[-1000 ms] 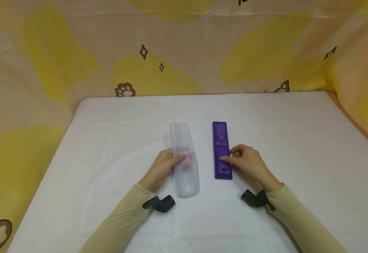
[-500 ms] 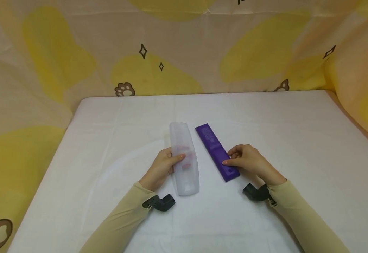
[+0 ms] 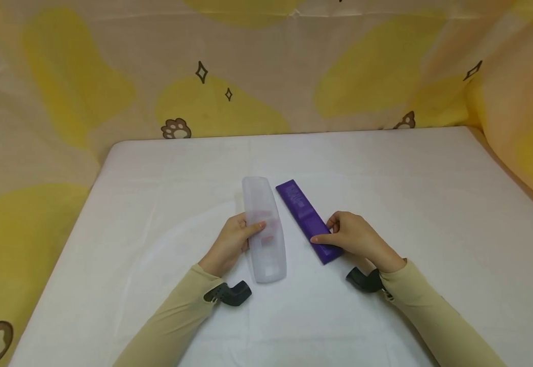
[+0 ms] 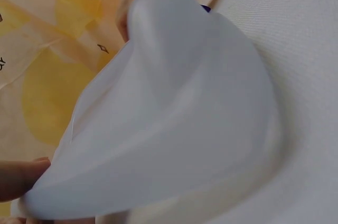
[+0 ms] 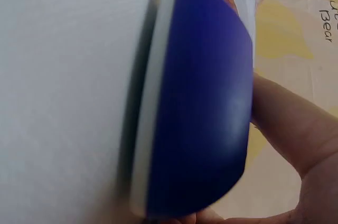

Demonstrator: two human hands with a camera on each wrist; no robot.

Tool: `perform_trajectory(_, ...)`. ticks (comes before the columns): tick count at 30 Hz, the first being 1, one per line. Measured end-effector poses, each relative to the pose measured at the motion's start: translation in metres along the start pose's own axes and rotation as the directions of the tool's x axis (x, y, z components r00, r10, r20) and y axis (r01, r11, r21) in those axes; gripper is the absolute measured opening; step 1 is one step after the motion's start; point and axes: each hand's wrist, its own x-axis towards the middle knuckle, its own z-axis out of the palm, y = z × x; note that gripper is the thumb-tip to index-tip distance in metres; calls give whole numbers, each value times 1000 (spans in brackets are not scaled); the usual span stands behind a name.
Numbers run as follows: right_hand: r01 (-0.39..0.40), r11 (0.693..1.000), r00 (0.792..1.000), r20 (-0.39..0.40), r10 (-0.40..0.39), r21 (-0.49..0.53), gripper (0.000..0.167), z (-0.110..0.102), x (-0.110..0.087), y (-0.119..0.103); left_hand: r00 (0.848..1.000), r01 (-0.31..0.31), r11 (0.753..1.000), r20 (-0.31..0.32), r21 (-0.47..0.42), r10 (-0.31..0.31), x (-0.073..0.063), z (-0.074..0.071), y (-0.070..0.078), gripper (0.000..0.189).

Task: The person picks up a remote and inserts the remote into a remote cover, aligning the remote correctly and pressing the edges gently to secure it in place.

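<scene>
In the head view my left hand [image 3: 227, 243] grips a frosted, translucent soft sleeve [image 3: 267, 261] with the thumb on top and the fingers behind. The sleeve fills much of the left wrist view, its end bulging and flexed. To the right, my right hand [image 3: 363, 239] pinches the near part of a purple remote control [image 3: 299, 206], thumb across its upper face. This remote is back side up, with small print at its far end and that end angled toward the sleeve. In the right wrist view, the remote's end [image 5: 203, 102] shows a pale strip along one edge.
A white-covered table [image 3: 156, 178] lies under both hands. Behind it hangs a yellow and cream patterned cloth [image 3: 230, 56], which also runs down the left and right sides. Black camera mounts [image 3: 234, 293] sit on both wrists.
The right hand has turned the remote control from nearly upright in view to slanted, its far end swinging left toward the sleeve. The left hand and the sleeve have stayed almost still.
</scene>
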Motion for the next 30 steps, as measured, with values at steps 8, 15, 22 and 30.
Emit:
perform_trajectory(8, -29, 1000, 1000, -9, 29, -8, 53, -1, -2, 1, 1000, -2, 1000, 8, 3, 2, 0, 2, -1, 39)
perform_trajectory(15, 50, 999, 999, 11, -50, -15, 51, -2, -5, -1, 1000, -1, 1000, -10, 9, 1, 0, 3, -1, 39)
perform_trajectory(22, 16, 1000, 1000, 17, -17, 17, 48, 2, -1, 3, 1000, -8, 1000, -9, 16, 8, 0, 2, -3, 39)
perform_trajectory(30, -47, 967, 997, 70, 30, 250, 53, 4, 5, 11, 1000, -25, 1000, 13, 12, 25, 0, 2, -3, 38)
